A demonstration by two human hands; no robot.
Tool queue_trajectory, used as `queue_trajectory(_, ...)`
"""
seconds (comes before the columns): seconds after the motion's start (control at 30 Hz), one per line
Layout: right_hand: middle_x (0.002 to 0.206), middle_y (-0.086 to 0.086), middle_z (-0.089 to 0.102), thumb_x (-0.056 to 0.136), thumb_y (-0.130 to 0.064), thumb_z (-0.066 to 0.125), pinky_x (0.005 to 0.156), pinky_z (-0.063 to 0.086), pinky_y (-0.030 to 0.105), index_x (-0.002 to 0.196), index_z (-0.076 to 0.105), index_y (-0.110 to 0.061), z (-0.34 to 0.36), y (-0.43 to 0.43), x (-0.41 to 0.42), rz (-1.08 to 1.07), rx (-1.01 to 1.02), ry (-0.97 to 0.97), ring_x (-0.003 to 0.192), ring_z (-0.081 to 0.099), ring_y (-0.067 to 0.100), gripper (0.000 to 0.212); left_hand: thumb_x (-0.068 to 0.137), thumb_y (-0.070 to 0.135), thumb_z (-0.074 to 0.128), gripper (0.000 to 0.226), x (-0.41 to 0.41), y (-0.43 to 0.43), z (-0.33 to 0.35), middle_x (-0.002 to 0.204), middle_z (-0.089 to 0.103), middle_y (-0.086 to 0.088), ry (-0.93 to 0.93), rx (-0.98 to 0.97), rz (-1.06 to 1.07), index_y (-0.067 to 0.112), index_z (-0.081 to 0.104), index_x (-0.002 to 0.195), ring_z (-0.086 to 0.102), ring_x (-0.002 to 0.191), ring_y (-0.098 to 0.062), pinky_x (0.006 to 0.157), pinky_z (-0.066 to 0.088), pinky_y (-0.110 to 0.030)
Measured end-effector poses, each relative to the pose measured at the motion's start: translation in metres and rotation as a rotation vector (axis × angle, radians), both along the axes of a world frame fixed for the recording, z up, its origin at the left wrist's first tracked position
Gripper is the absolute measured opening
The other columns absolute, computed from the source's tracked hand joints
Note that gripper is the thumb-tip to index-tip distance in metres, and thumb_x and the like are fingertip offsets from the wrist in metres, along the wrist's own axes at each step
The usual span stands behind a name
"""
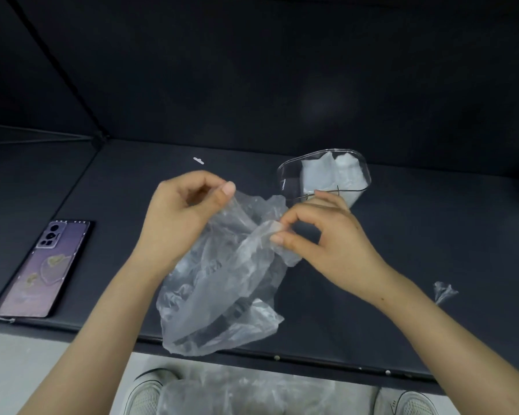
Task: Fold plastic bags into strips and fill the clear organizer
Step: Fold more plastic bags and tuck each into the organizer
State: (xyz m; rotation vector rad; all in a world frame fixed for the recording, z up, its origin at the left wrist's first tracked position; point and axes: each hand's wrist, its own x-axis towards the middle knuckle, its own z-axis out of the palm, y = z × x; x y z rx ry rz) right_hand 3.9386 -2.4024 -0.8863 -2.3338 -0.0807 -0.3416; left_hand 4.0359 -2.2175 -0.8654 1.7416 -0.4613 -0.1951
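The left hand (180,217) and right hand (321,235) each pinch the plastic bag (222,289) by its top at frame centre. Its length trails crumpled toward lower centre. The clear organizer (291,175) sits just beyond the right hand.

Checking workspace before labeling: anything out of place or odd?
A phone lies back up at the left of the table, unrelated to folding. A plastic scrap lies loose at right, and a white sliver sits beyond the left hand. Nothing spilled.
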Motion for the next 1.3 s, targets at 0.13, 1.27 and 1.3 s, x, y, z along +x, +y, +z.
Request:
queue_trajectory(0.13, 0.068, -0.010, 0.061, 0.078, -0.051, 0.060, 0.096, 0.027, 0.009, 0.081, 0.068, -0.027, -0.012, -0.011, -0.015, -0.035, 0.078, -0.012, 0.088, 0.053, -0.002, 0.026, 0.083, 0.034, 0.060, 0.019, 0.004, 0.009, -0.013, 0.067, 0.063, 0.017, 0.037, -0.201, 0.148, 0.036, 0.070, 0.067, 0.056, 0.068, 0.002, 0.068, 0.046, -0.013)
queue_trajectory(1.27, 0.119, -0.032, 0.058, 0.068, -0.078, 0.058, 0.095, 0.033, 0.004, 0.112, 0.065, -0.042, -0.034, -0.034, -0.048, 0.154, 0.373, 0.607, 0.118, 0.049, -0.011, 0.057, 0.091, 0.060, 0.051, 0.044, 0.066, 0.022, -0.084, 0.075, 0.058, -0.001, 0.395, 0.175, 0.607, 0.018, 0.054, 0.078, 0.054, 0.064, -0.012, 0.063, 0.045, -0.029)
queue_trajectory(1.3, 0.119, -0.033, 0.056, 0.063, -0.079, 0.060, 0.099, 0.033, 0.009, 0.110, 0.065, -0.045, -0.038, -0.032, -0.051, 0.172, 0.324, 0.635, 0.119, 0.047, -0.010, 0.059, 0.081, 0.075, 0.050, 0.058, 0.066, 0.027, -0.081, 0.088, 0.064, -0.003, 0.496, 0.149, 0.539, 0.018, 0.059, 0.090, 0.061, 0.075, -0.015, 0.072, 0.050, -0.030)
